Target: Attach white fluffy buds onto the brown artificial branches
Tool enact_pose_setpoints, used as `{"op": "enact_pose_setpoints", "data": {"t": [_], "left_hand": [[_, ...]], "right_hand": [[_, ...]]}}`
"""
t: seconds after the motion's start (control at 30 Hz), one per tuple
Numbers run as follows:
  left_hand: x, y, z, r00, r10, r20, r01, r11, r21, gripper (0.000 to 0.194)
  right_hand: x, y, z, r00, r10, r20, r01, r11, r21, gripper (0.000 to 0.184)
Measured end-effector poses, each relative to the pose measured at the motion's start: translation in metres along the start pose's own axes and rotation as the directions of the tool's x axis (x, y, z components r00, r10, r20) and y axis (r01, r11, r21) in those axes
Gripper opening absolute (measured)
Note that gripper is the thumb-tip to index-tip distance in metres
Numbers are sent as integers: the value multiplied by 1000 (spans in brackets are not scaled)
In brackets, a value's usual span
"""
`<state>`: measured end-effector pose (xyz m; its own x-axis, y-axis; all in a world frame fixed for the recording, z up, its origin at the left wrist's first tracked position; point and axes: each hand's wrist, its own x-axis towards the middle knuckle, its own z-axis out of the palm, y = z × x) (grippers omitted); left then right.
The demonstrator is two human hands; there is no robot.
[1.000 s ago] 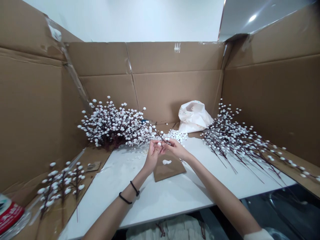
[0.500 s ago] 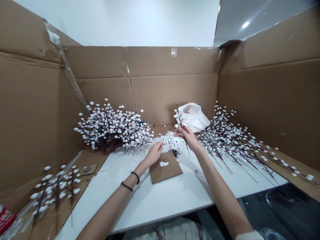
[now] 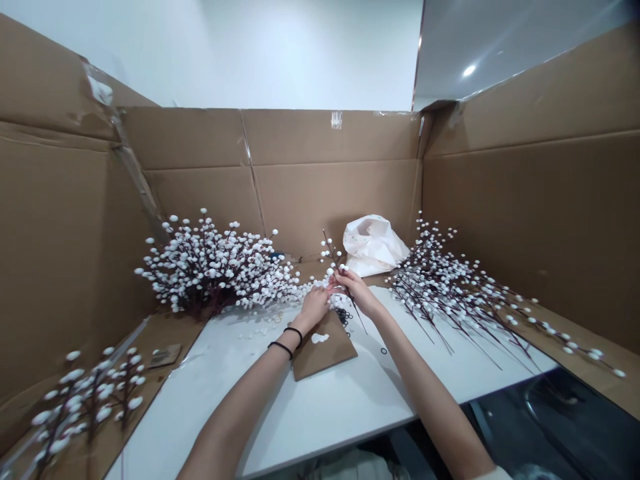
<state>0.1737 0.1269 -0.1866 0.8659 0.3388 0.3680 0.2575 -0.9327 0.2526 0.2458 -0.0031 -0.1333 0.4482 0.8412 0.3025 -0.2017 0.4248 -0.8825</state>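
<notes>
Currently, in the head view, the right hand (image 3: 356, 288) clamps the berry stem (image 3: 336, 254) near center, tip toward 11 o'clock. The left hand (image 3: 315, 307), apart from it half a second ago, now meets it from 7 o'clock (fingertip closure: cannot tell). Work apparently centers on the stem, beyond the cardboard square (image 3: 327, 357) at 6 o'clock.

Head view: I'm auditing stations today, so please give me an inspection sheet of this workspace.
Surface: white table bearing a brown card
Things: sprig in the right hand; beads beyond the card
Clutter: black rings by the card; white bag at the back
Hands: left hand beside the right hand, hold unclear; right hand pinching the sprig
Cables: nothing seen
Surroundings: left bunch, right bunch; cardboard walls behind and both sides
</notes>
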Motion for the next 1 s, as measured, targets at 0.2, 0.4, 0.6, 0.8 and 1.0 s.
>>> {"op": "enact_pose_setpoints", "data": {"t": [0.2,0.4,0.6,0.8,1.0], "left_hand": [[-6,7,-10,991,-77,-112,58,984,-166,17],[-47,14,-48,947,-242,-213,50,763,-645,17],[-75,16,-72,928,-311,-205,54,657,-752,25],[-75,20,-75,924,-312,-221,47,667,-743,26],[-78,25,-76,913,-396,-99,97,446,-890,33]], "right_hand": [[0,2,5,999,36,6,-36,999,-25,31],[-4,6,14,997,65,36,-62,996,-68,29],[-14,12,28,976,154,152,-134,982,-134,24],[-18,20,30,950,208,233,-158,963,-218,26],[-20,9,28,912,282,300,-247,958,-147,47]]}}
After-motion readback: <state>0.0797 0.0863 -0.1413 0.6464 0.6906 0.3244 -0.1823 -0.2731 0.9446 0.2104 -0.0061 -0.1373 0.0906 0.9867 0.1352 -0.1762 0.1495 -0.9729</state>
